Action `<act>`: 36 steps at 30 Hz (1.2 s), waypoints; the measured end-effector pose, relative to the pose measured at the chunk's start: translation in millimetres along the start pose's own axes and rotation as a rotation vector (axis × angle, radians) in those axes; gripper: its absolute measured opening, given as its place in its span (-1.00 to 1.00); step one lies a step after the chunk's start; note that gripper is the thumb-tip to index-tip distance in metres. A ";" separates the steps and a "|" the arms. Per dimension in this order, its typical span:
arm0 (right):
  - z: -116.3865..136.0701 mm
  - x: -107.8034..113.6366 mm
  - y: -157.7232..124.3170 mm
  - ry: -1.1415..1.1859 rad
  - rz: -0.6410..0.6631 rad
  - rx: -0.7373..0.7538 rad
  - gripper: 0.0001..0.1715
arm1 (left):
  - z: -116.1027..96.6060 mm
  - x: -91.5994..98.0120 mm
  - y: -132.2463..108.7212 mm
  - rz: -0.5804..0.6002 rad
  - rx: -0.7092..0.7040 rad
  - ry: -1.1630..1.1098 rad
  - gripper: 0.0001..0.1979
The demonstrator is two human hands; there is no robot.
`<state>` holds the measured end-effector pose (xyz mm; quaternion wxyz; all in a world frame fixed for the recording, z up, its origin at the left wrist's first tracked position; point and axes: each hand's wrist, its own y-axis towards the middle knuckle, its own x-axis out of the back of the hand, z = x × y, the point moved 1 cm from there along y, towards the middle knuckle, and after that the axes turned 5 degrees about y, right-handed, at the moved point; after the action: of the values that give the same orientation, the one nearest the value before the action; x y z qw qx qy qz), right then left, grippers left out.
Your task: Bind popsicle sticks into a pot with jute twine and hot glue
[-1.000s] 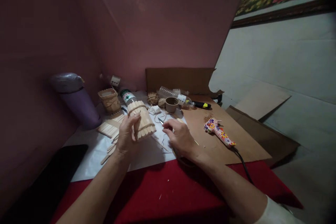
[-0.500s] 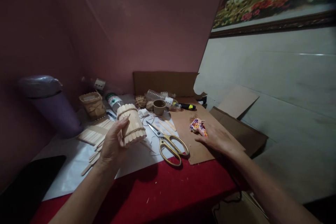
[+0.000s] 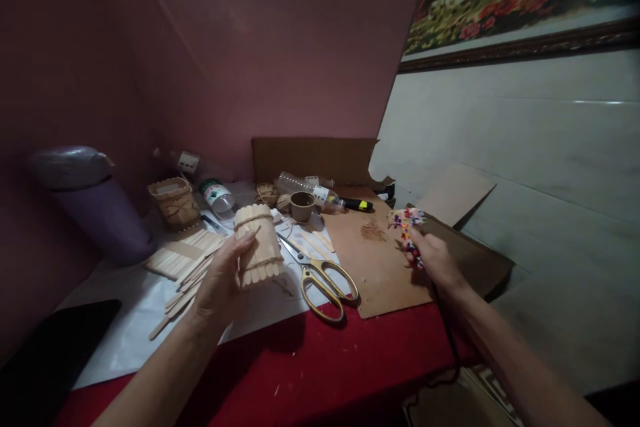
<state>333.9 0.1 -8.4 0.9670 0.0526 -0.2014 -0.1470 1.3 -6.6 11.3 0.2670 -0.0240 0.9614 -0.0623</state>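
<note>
There is one stick-clad cup [image 3: 260, 245], one glue gun [image 3: 408, 219], one pair of scissors [image 3: 303, 258] and two twine balls [image 3: 267, 194].

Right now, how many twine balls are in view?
2: a larger ball at the back, and a smaller ball between it and the brown cup; others may be hidden.

Scissors [image 3: 307, 261] put down; right fingers [image 3: 421, 241] now grip glue gun [image 3: 407, 217], lifted off cardboard [image 3: 377, 283].

Place: home craft corner, apparently — framed painting [image 3: 500, 3] on pale wall [image 3: 475, 120] | red cloth [image 3: 325, 373] | craft sticks [image 3: 167, 263], scissors [image 3: 305, 259], glue gun [image 3: 407, 217]
</note>
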 end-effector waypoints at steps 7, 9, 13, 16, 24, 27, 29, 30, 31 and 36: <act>67.5 -13.9 -66.7 0.569 0.305 -0.274 -0.53 | 10.6 -1.6 -6.0 0.168 0.119 0.032 -0.67; 76.0 -20.3 -78.7 0.532 0.461 -0.288 -0.49 | 11.3 -2.8 -8.3 0.202 0.112 0.046 -0.66; 83.5 -34.3 -85.9 0.460 0.671 -0.229 -0.45 | 11.4 -4.3 -10.4 0.266 0.075 0.081 -0.59; 89.1 -44.0 -85.6 0.436 0.678 -0.171 -0.49 | 11.7 -5.6 -10.5 0.336 0.034 0.094 -0.57; 103.4 -55.6 -86.7 0.432 0.761 -0.135 -0.53 | 11.2 -11.5 -12.8 0.385 0.024 0.073 -0.57; 104.2 -58.6 -85.9 0.459 0.787 -0.110 -0.53 | 10.7 -12.5 -13.6 0.359 0.018 0.085 -0.60; 103.5 -60.3 -85.3 0.464 0.805 -0.094 -0.51 | 10.9 -12.5 -13.5 0.347 0.025 0.086 -0.60; 103.2 -60.8 -85.1 0.459 0.805 -0.094 -0.51 | 11.2 -12.3 -13.3 0.343 0.027 0.084 -0.60; 103.2 -60.9 -85.1 0.454 0.804 -0.095 -0.51 | 11.5 -12.1 -13.1 0.343 0.027 0.080 -0.59; 107.6 -59.1 -87.1 0.430 0.799 -0.140 -0.52 | 13.3 -11.4 -12.6 0.373 0.020 0.074 -0.59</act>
<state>215.7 -69.3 53.7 0.9689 -0.0653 0.0096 0.2383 18.0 -19.6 7.5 0.2386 0.1598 0.9576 -0.0223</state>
